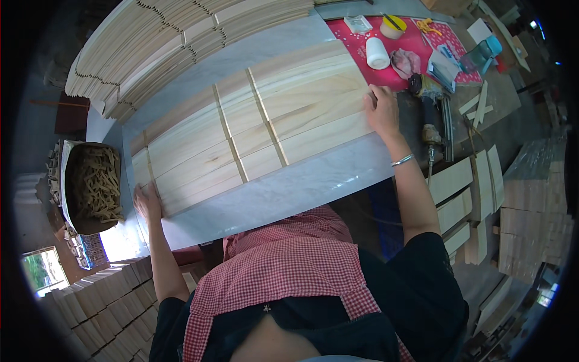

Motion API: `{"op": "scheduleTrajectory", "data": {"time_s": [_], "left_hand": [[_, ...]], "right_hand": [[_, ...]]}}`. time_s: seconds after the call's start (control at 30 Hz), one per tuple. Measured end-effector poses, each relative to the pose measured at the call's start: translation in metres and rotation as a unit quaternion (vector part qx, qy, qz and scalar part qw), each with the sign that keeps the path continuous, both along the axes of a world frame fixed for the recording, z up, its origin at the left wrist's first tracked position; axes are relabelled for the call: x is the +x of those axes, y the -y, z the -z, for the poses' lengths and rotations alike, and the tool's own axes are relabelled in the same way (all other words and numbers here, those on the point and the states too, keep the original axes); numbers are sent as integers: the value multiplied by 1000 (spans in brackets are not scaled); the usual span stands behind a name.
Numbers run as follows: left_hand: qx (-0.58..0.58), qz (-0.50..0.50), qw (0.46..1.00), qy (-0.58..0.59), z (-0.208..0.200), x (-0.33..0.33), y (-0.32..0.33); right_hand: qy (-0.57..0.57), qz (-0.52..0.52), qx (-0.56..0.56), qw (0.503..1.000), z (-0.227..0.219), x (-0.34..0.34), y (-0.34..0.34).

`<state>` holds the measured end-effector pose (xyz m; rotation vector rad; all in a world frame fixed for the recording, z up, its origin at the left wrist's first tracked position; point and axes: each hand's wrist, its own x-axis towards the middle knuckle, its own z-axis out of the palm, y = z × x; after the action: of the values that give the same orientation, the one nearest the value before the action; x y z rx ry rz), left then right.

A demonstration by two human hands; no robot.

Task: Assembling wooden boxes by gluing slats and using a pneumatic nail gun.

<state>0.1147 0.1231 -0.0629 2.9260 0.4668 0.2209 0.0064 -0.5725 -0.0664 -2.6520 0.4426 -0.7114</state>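
A wide panel of pale wooden boards (pixel 301 114) lies flat on the grey marbled table (pixel 283 193). Three narrow grooves run across it, two near the middle and one by the left end. My left hand (pixel 148 203) grips the panel's near left corner, its fingers on the end edge. At the opposite end my right hand (pixel 382 110) holds the right edge, fingers curled and thumb over the top. Whatever lies under the fingertips of either hand is hidden.
Stacked thin wooden slats (pixel 145 48) stand along the far left. A box of wood scraps (pixel 72 181) sits left of the table. A nail gun (pixel 429 114) lies at right, near a white bottle (pixel 377 54), pink cloth (pixel 405 63) and teal-capped jar (pixel 479 55).
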Motion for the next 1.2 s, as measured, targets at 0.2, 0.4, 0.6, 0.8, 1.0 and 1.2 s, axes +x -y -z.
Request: {"op": "scheduleTrajectory", "data": {"time_s": [0.2,0.4,0.6,0.8,1.0,1.2], "left_hand": [[8,3,1000,9,1,0,-8],[13,6,1000,20,3,-2,-9],[7,0,1000,14,2,-4,-8],[-4,-6,999,46,8,-11,-18],[-16,-45,998,48,2,-42,-8],[-51,-33,996,66,5,-48,-8]], "right_hand": [[-19,7,-12,1000,-8,4,-5],[1,-19,-24,1000,-11,4,-4],[-19,-15,-29,999,-12,1,-4],[46,-5,34,998,0,-24,8],[33,26,33,999,-2,-49,-3],[14,35,6,999,-5,-46,-15]]}}
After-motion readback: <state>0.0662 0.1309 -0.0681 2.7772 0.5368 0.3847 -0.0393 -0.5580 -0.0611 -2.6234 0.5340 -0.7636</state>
